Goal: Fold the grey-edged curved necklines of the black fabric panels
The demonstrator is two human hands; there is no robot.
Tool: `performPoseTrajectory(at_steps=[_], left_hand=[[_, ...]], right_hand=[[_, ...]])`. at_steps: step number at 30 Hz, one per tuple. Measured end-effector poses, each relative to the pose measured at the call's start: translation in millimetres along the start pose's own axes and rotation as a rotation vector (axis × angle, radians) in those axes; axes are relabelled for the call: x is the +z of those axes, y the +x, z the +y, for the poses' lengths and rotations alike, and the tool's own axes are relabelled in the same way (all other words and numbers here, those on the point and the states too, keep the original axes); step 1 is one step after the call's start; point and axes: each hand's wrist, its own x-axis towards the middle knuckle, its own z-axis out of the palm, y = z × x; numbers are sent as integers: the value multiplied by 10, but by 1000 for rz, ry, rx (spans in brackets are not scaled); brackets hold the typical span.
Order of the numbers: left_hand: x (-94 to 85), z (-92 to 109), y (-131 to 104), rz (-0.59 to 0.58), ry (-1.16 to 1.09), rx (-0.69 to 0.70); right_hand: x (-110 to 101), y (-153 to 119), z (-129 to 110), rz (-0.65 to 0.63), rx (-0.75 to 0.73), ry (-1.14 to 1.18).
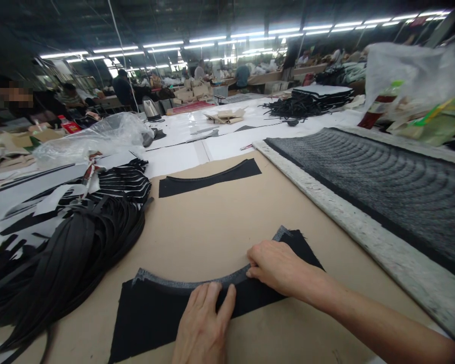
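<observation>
A black fabric piece [147, 318] with a curved upper edge lies on the tan sheet [208, 227] before me. Along that curve runs a narrow grey edging strip [197, 284]. My left hand [205, 321] rests on the fabric near the middle of the curve, its fingers laid out flat. Further right, the curled fingers of my right hand [273, 265] pinch the edging strip at the curve; the fingertips are partly hidden. A second black fabric piece [212, 180], also curved along its top, lies apart from both hands, farther up the sheet.
Many long black strips [87, 247] are heaped at the left, beside a clear plastic bag [109, 134]. Rows of dark grey curved pieces [364, 177] cover a pale board [326, 222] at the right. A bottle [379, 108] stands behind it. Several people are in the background.
</observation>
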Motion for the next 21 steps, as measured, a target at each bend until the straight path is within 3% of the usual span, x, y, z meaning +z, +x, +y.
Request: performPoseTrajectory(at_steps=[3,9,16,21], left_hand=[[117,161,133,63,-92,27],[258,259,167,-107,-96,5],[261,267,188,16,32,68],[288,292,211,3,54,63]], right_hand=[[2,-24,-14,28,5,-6],[-46,-39,172,29,61,34],[-181,-41,736,1,44,124],[-157,-22,756,16,33,123]])
